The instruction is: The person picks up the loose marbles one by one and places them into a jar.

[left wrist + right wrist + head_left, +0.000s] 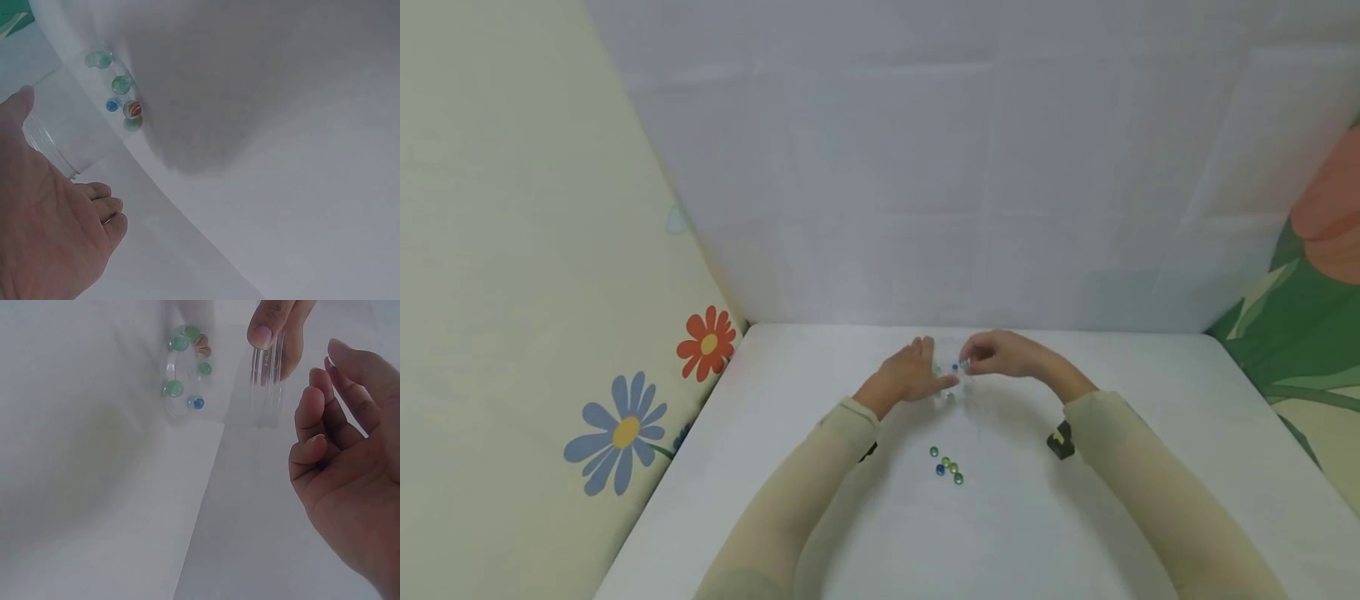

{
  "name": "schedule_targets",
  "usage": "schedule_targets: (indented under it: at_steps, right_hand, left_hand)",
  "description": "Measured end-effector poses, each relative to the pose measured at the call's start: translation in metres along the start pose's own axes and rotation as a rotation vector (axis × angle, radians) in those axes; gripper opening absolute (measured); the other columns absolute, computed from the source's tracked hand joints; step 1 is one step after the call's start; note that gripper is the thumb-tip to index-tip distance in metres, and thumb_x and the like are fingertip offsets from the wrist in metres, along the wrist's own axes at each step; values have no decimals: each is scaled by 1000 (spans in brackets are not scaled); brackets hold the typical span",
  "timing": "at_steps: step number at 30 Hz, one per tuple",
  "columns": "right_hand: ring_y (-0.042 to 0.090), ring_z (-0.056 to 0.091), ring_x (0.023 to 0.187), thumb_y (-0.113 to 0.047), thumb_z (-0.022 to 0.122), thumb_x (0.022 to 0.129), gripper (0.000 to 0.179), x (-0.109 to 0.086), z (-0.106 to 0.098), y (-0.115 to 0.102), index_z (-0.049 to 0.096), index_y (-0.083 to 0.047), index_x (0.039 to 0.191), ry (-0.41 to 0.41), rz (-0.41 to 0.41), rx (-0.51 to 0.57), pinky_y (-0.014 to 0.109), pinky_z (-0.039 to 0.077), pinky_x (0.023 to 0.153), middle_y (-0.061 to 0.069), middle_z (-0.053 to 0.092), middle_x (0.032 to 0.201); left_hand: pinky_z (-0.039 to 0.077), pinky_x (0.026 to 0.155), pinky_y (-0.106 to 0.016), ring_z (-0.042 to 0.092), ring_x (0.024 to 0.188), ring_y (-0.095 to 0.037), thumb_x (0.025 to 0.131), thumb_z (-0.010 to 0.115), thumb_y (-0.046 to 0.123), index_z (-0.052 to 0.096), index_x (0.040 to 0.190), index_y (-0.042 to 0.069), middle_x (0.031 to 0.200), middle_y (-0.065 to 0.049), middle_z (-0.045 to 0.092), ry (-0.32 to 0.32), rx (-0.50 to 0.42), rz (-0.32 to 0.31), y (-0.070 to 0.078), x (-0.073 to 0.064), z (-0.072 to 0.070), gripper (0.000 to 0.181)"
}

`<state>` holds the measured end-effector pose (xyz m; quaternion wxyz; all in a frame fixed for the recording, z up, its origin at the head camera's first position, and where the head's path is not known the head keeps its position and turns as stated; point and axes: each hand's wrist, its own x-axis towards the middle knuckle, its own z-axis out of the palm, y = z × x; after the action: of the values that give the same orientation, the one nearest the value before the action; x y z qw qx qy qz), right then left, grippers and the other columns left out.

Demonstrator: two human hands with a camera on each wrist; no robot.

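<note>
Jar point(75, 125), clear-walled with a threaded mouth, on the bench point(1037, 533) between two hands. The left hand point(914, 372), at the left of the jar, spans its mouth, thumb against the rim and fingers round the opposite side. The right hand point(1003, 354), at the right of the jar, pinches a small glassy piece, probably a marble point(331, 361), between thumb and forefinger; its other fingers are loosely bent. Handling (judged): the jar is likely light, smooth and fairly stiff, easiest to steady at its ridged rim; marbles are presumably hard, slippery and apt to roll, best taken singly across the widest part. Counts: one jar; at its base, apparently six inner marbles point(122, 85), four green, one blue and one orange-red swirled, though refraction makes this uncertain; on the wearer's side of the jar, five loose marbles point(953, 468), two green, two yellow-green, one blue.
</note>
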<state>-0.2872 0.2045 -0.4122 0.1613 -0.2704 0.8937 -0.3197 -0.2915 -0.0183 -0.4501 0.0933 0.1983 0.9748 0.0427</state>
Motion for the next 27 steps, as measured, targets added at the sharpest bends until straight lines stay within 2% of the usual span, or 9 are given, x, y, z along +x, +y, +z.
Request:
schedule_targets:
  at_steps: [4,9,16,24,27]
  right_hand:
    - [17,61,89,-21,68,98,19,3,0,1,70,-11,114,32,-4,-12,35,53,82,1,67,95]
    - [18,64,93,-20,68,98,22,8,0,3,69,-9,118,60,25,-5,39,55,87,2,70,99]
    - [23,65,100,-21,67,98,23,13,-1,2,69,-9,118,78,65,31,45,55,93,5,72,105]
    - [23,64,99,-24,67,99,26,21,-2,4,68,-8,119,100,68,9,43,55,90,7,71,105]
    - [23,64,98,-25,67,98,26,23,-3,4,68,-8,119,107,79,14,42,55,88,7,70,104]
  left_hand:
    - [28,123,-41,25,153,-30,95,41,76,15,161,1,166,-19,22,1,1,0,0,-1,1,103]
    - [30,122,-42,28,152,-31,95,43,75,16,160,1,165,-20,25,9,-5,10,0,-2,3,102]
    - [29,123,-42,24,154,-29,94,40,78,14,161,2,167,-18,22,-7,-2,-1,0,0,8,105]
    - [33,121,-43,28,152,-31,94,41,78,15,161,2,165,-20,24,9,1,9,-1,1,5,105]
    - [30,122,-42,26,153,-30,94,41,77,15,161,2,166,-19,23,12,-5,17,-2,1,2,104]
